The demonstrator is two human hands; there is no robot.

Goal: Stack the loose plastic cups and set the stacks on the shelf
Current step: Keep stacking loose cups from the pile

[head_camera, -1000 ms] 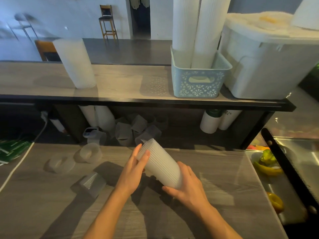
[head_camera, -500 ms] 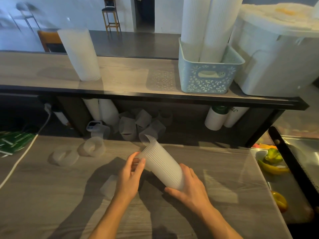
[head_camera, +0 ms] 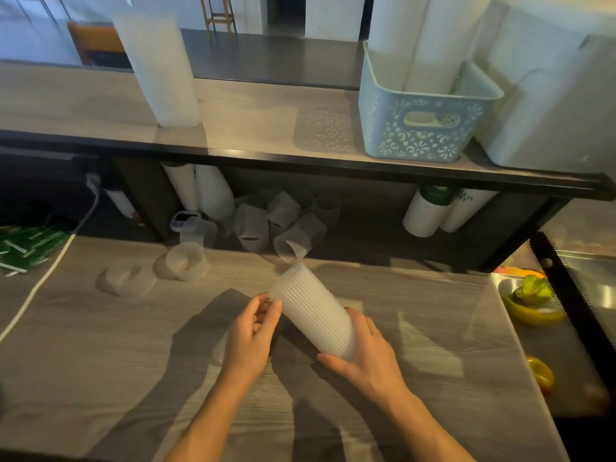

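The step in hand seems to be tidying the stack of ribbed plastic cups (head_camera: 313, 320) before it goes up on the shelf (head_camera: 253, 128). The stack is held just above the counter (head_camera: 416, 368), near the centre of the view, tilted so that its open mouth points toward 11 o'clock and its base toward 5 o'clock.

The right hand (head_camera: 366, 358) holds the base end from below and behind; its fingers are curled around the lower part of the stack. The left hand (head_camera: 251, 331) is at the mouth end, at 9 o'clock of the stack, with thumb and fingers bent and pinching at the rim or touching it. Whether it holds a single cup there I cannot tell.

To do this step well, I think the cups should be pressed together along the axis of the stack, gently, because thin plastic like this probably buckles or jams when it is squeezed from the sides. The right hand should support the base while the left hand makes the rims even.

The stack is translucent white with fine vertical ribs, and it narrows toward the base. More loose cups (head_camera: 283, 225) lie in a pile under the shelf at 12 o'clock of the hands, and one lies on its side on the counter (head_camera: 185, 261) at 10 o'clock. A tall finished stack (head_camera: 160, 68) stands upright on the shelf, far at 11 o'clock.
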